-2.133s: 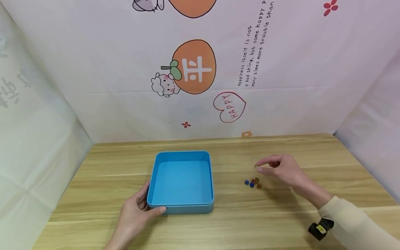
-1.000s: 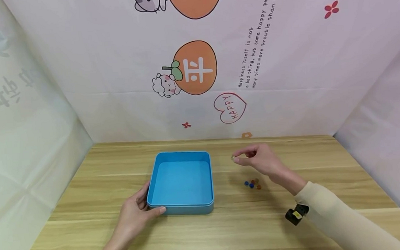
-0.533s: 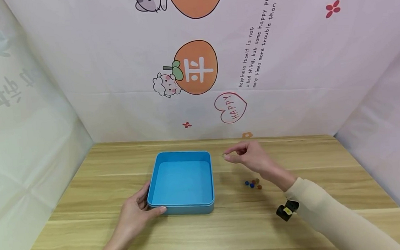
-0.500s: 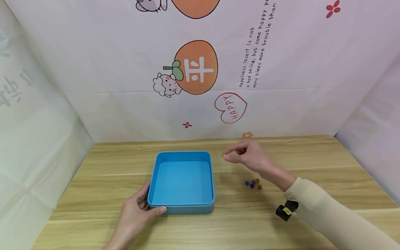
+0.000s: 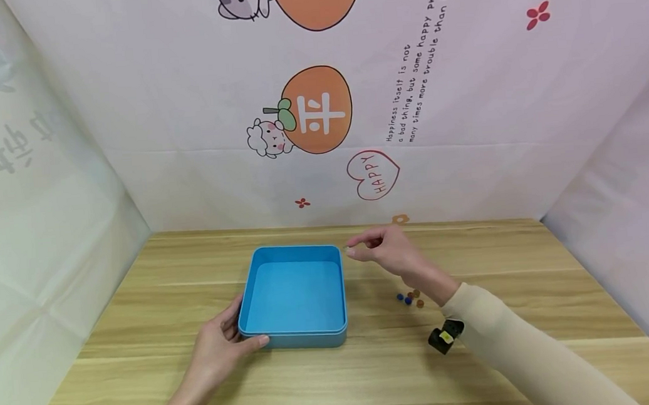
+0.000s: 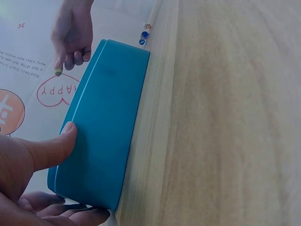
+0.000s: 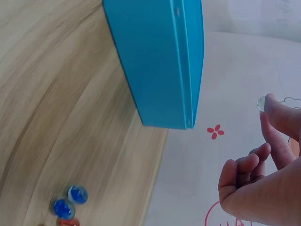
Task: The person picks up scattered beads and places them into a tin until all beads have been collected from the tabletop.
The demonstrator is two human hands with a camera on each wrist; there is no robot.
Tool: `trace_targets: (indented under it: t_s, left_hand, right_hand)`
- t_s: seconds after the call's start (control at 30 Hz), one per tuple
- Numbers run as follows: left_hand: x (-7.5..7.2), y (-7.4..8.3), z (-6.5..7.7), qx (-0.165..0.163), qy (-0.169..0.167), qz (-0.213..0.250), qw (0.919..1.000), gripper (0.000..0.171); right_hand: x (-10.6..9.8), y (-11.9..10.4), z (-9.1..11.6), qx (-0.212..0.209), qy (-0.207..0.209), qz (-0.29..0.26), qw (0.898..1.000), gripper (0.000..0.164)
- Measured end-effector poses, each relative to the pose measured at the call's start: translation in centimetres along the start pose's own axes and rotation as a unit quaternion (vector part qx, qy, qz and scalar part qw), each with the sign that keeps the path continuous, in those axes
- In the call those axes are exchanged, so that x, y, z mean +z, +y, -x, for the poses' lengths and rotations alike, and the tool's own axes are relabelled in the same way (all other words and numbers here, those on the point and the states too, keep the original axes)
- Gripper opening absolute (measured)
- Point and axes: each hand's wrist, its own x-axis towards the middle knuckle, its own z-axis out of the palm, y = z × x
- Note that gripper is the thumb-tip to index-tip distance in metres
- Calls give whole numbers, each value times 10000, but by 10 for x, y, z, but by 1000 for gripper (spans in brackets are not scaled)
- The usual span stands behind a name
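The wooden tabletop [image 5: 326, 390] carries an open blue box [image 5: 306, 340]. The left hand [image 5: 218, 345] grips its near left corner, probably to steady it. The right hand [image 5: 391, 252] hovers by the far right corner in a pinch. Loose blue and orange marbles [image 5: 408, 301] lie bunched right of the box, seemingly for easy reach. One clear marble [image 7: 261, 103] sits in that pinch, which likely suits its small roundness

The right grip [image 5: 391, 250] pinches, raised; left grip [image 5: 219, 343] clasps.
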Motion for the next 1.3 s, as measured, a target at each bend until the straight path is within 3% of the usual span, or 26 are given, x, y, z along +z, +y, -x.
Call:
trace_targets:
  t_s: [1.3]
  left_hand:
    - [0, 0, 0, 133, 3, -115, 9998, 100]
  right_hand:
    - [67, -26, -23, -260, -316, -90, 9991, 10]
